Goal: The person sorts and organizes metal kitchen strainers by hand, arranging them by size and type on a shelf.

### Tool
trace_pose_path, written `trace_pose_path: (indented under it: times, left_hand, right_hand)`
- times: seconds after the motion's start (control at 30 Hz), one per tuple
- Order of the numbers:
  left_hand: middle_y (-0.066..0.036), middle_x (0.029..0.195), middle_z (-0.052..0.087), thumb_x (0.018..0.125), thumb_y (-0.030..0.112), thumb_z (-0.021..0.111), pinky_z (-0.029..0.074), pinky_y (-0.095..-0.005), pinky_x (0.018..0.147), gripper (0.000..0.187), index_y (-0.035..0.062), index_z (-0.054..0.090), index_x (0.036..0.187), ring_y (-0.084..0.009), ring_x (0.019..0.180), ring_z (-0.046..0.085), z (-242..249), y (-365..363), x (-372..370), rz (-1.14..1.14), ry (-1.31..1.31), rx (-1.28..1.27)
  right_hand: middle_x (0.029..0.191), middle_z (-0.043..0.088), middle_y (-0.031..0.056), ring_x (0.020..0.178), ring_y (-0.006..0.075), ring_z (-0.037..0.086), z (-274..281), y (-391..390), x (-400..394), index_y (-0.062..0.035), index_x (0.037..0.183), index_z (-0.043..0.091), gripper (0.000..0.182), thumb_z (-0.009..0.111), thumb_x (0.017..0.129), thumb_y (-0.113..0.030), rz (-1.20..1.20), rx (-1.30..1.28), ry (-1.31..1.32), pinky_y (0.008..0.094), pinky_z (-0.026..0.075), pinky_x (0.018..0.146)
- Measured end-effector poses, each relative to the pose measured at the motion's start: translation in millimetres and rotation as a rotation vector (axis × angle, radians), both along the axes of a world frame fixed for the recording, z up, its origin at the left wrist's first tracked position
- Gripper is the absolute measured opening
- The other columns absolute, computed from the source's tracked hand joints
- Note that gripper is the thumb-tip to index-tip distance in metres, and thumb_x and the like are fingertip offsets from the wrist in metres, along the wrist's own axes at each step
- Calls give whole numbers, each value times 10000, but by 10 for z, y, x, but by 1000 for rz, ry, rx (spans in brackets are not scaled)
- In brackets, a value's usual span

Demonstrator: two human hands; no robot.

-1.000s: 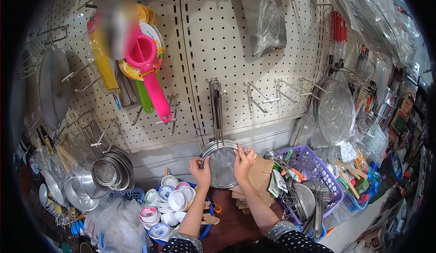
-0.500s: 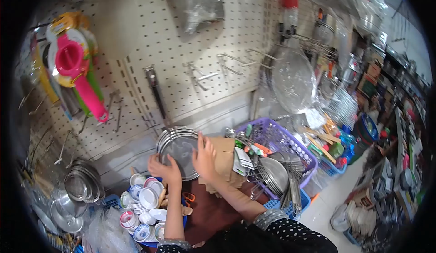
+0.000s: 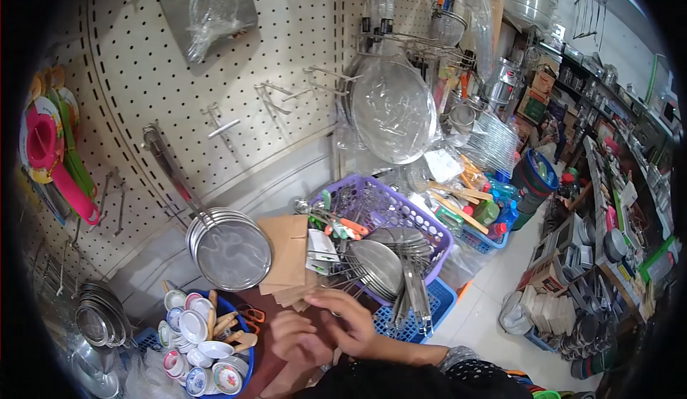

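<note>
My left hand (image 3: 297,338), a little smeared by motion, is low over the dark red table with fingers loosely bent and nothing seen in it. Close beside it, my right hand (image 3: 347,322) has its fingers apart, fingertips by the lower edge of the brown cardboard pieces (image 3: 288,245). Up and left of both hands, a stack of round mesh strainers (image 3: 235,254) hangs by long metal handles from the pegboard (image 3: 179,84). Orange-handled scissors (image 3: 252,316) lie left of my left hand.
A blue tub (image 3: 247,367) of small patterned ladles stands at the left. Right of the cardboard are a purple basket (image 3: 438,233) of utensils and a blue basket (image 3: 445,304). Bare metal hooks (image 3: 223,127) stick out above. Crowded shelves (image 3: 608,270) line the right.
Both hands have come away from the strainer stack and down towards my body. The stack now hangs untouched. The view has turned to the right.
</note>
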State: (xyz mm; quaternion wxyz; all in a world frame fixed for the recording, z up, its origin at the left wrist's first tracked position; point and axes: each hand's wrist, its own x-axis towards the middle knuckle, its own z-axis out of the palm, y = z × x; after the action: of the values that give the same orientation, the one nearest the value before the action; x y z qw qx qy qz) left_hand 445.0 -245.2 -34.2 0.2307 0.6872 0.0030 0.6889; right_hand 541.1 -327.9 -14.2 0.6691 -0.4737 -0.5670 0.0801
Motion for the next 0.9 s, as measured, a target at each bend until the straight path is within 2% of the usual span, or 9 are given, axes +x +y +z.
trace_pose_path:
  times: [0.13,0.17,0.23,0.33,0.43,0.53,0.7,0.8,0.9]
  left_hand:
    - [-96,903,622,823,50,652,476,-392,701,248,71,520,1031,-238,767,576,-303,-364,558,-333,-58,-72]
    - [-106,914,630,805,11,646,478,-402,730,251,49,548,1032,-260,795,597,-322,-389,642,-381,67,-66]
    - [-119,926,645,833,-4,637,476,-387,767,195,32,578,1016,-286,821,618,-194,-437,868,-370,360,-88]
    - [-122,938,657,877,22,632,474,-374,800,153,23,597,1026,-306,839,627,-276,-456,1335,-336,577,-190]
    - [-132,935,653,894,43,633,478,-391,808,166,18,607,1056,-329,876,624,-595,-388,1720,-407,619,-495]
    - [-120,942,657,880,59,632,486,-437,809,143,19,613,1016,-334,925,618,-703,-234,2093,-213,707,-308]
    - [-100,985,652,846,92,612,490,-448,813,142,69,642,983,-310,1006,616,-1169,-20,2485,122,1015,0]
    - [-99,1015,654,834,86,602,489,-439,846,163,68,650,988,-302,1047,618,-1264,-21,2554,226,1135,29]
    - [-103,1045,663,817,74,625,484,-427,881,186,53,653,999,-291,1075,621,-1281,-28,2596,295,1260,26]
  right_hand:
    - [1102,703,175,1056,300,670,-81,-430,522,36,1111,661,274,513,896,121,-176,-20,-15,380,511,945]
    - [1071,714,163,1035,290,675,-118,-524,666,32,1082,675,247,521,902,105,-231,-33,-6,372,515,928]
    - [1030,723,136,993,264,679,-246,-703,988,19,1038,696,200,549,912,70,-444,-161,-33,350,520,885]
    - [1004,714,126,959,247,682,-413,-914,1441,3,1034,712,180,614,886,33,-541,-228,40,335,515,860]
    - [996,711,122,933,269,678,-646,-981,1842,-24,1023,723,167,652,873,-6,-616,-313,-26,354,518,840]
    - [970,708,110,891,261,682,-934,-912,2209,-26,991,721,157,677,845,9,-654,-335,-242,340,521,807]
    - [957,690,46,947,278,653,-1399,-652,2666,-108,923,735,103,711,825,-129,-675,-521,-468,424,484,798]
    - [927,673,6,948,235,642,-1532,-494,2831,-142,870,726,59,707,826,-176,-645,-586,-590,420,446,784]
    - [888,669,41,902,236,654,-1602,-421,2882,-134,866,731,61,699,838,-178,-588,-631,-686,410,472,777]
